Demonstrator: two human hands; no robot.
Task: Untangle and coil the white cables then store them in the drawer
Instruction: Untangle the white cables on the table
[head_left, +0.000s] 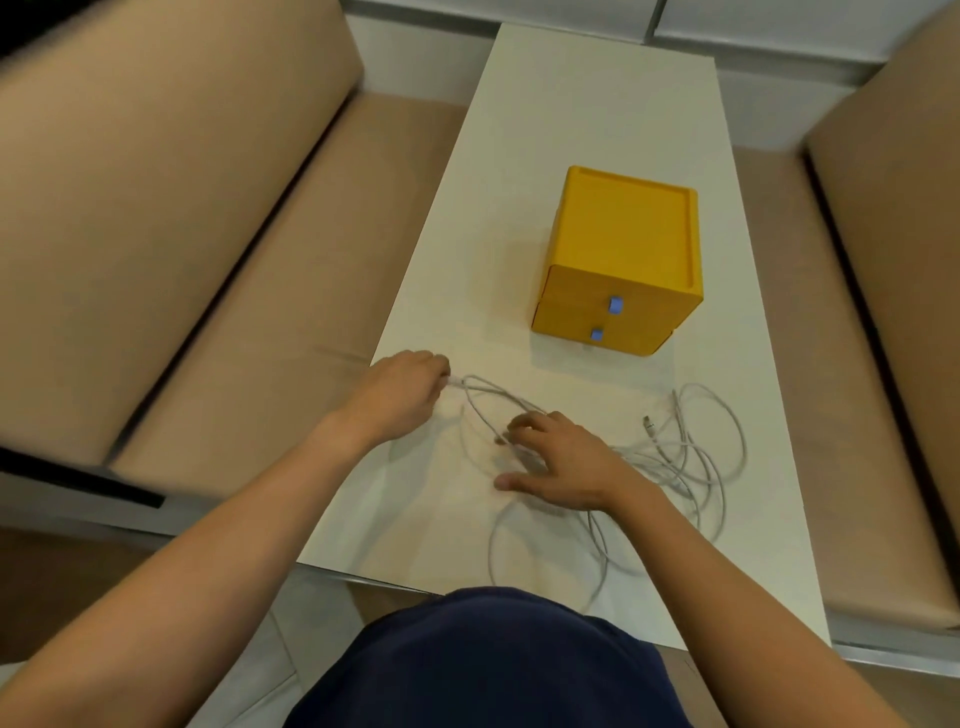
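Tangled white cables (691, 457) lie in loose loops on the near part of the white table (582, 104). My left hand (402, 392) pinches one cable end near the table's left edge, and the cable runs taut from it toward my right hand. My right hand (556, 462) rests fingers spread on the cable loops at the middle, pressing a strand with its fingertips. A plug end (649, 423) lies free to the right. The yellow drawer box (621, 260) stands behind the cables, both drawers shut, each with a blue handle (615, 305).
Tan padded benches (182, 208) flank the table on both sides. A cable loop hangs over the table's near edge (597, 597) by my dark blue clothing. The far half of the table holds only the box.
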